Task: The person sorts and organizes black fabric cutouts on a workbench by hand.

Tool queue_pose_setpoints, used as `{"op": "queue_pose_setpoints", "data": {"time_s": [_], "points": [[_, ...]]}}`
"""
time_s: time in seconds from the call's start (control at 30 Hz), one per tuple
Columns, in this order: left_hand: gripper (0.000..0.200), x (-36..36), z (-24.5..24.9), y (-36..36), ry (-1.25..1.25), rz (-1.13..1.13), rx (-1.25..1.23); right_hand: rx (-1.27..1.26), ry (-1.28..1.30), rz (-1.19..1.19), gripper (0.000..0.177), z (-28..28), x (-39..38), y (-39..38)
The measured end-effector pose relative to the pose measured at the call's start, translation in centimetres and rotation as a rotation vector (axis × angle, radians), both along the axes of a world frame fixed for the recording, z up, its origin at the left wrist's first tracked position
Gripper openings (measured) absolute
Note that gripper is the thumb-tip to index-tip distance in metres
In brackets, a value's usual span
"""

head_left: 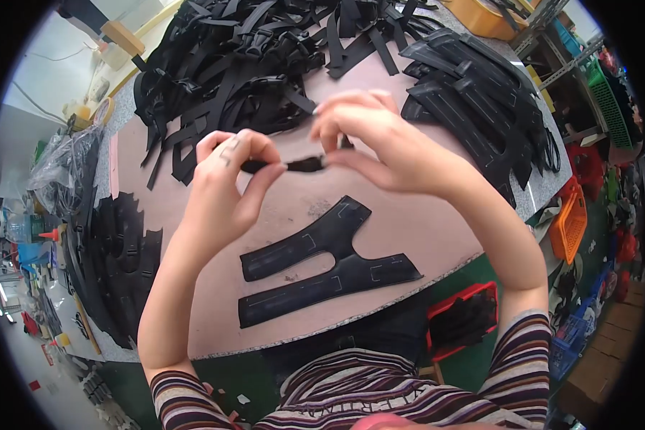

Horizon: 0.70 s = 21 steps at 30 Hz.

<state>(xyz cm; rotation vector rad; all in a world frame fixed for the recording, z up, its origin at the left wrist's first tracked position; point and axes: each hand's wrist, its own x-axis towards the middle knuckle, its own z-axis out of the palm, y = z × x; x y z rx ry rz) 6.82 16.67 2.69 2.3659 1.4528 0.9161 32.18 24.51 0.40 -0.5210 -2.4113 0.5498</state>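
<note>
The table (pixel 550 179) has a speckled grey top that shows along its sides, and a pinkish-brown sheet (pixel 423 222) covers most of it, marked by dark smudges (pixel 318 208) near the middle. Toward the near, curved edge, a flat black piece (pixel 345 261) with pale outline marks lies by itself, its two long arms pointing left with a slot between them. A tangled heap of black straps and buckles (pixel 247 61) spreads over the far side. Overlapping black panels (pixel 473 97) are piled at the far right; more black pieces (pixel 125 251) lie at the left edge.
</note>
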Motion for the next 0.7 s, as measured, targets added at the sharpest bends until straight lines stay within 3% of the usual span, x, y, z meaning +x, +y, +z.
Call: {"op": "queue_pose_setpoints", "data": {"time_s": [0.13,0.23,0.33,0.43,0.6,0.67,0.7], "points": [[0.014,0.0,2.1,-3.4,-0.066,-0.038,-0.147,-0.467,0.006,0.089,0.036,1.7,1.3,-4.1],[0.018,1.1,4.2,-5.0,-0.349,-0.024,-0.583,-0.839,-0.013,0.179,0.034,2.6,2.0,-5.4],[0.016,1.8,3.7,-5.8,-0.427,-0.146,-0.691,-0.979,0.059,0.263,0.033,2.6,2.0,-6.9],[0.011,2.6,4.6,-6.8,-0.368,-0.101,-0.772,-1.117,0.067,0.181,0.032,2.8,2.7,-8.7],[0.008,3.3,4.9,-11.9,-0.432,-0.208,-0.885,-1.028,0.016,0.237,0.023,3.8,5.1,-13.3],[0.009,3.8,4.4,-13.2,-0.429,-0.176,-0.95,-1.235,-0.105,0.203,0.023,4.2,5.7,-14.6],[0.01,3.8,3.6,-13.5,-0.407,-0.114,-1.002,-1.198,-0.039,0.124,0.022,3.3,5.8,-15.3]]}}
